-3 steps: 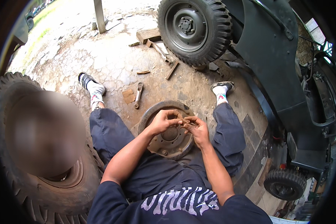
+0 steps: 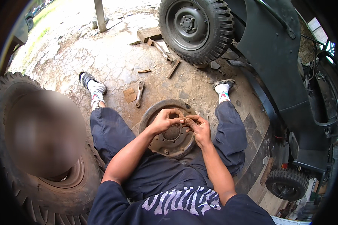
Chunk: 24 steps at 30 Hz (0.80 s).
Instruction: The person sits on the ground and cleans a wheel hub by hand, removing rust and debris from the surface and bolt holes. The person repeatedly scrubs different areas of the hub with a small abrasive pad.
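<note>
My left hand (image 2: 164,120) and my right hand (image 2: 199,129) meet over a round, rusty metal plate (image 2: 167,149) between my outstretched legs. Their thumbs and fingertips pinch a small brownish piece (image 2: 183,120), too small to make out. The plate has bolt holes, studs and a large central hole, partly covered by my hands. Beyond it, on the dusty ground, lie a metal bar with a ringed end (image 2: 140,93) and a scrap of brown cardboard (image 2: 129,95).
A dark green vehicle (image 2: 270,75) with a front wheel (image 2: 187,28) stands at the right. A big worn tyre (image 2: 64,197) on a rusty rim lies at my left, partly blurred. Wood and metal scraps (image 2: 172,69) lie ahead, near an upright post (image 2: 100,15).
My right thumb and index finger have shifted slightly upward around the small piece. My left hand and legs stay almost as they were.
</note>
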Tool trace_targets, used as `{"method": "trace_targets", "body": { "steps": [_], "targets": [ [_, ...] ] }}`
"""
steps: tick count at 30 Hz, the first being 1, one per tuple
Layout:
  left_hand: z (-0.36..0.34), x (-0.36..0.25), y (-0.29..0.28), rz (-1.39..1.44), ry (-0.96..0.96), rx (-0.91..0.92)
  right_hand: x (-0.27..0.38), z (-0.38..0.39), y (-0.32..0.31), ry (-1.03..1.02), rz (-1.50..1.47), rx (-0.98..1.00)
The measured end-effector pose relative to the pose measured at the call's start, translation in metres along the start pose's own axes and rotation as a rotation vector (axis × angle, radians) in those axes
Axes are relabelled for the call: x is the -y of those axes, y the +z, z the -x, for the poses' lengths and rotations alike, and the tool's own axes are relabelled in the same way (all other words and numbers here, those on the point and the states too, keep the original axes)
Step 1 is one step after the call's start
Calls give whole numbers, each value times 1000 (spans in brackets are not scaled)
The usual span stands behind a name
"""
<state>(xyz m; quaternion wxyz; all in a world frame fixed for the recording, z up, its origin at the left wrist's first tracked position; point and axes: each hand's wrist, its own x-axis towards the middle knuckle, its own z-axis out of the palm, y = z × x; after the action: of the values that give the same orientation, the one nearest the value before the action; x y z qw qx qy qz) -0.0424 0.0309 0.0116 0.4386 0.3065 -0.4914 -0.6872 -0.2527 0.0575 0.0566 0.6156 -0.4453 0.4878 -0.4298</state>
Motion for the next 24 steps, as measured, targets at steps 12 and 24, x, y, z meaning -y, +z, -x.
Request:
{"method": "trace_targets", "body": {
  "steps": [12,24],
  "targets": [
    [5,5,-2,202,-66,93,-17,3,-12,120,-443,203],
    [14,-2,38,117,51,-274,-17,-7,-3,-148,-103,-4]
  ]
}}
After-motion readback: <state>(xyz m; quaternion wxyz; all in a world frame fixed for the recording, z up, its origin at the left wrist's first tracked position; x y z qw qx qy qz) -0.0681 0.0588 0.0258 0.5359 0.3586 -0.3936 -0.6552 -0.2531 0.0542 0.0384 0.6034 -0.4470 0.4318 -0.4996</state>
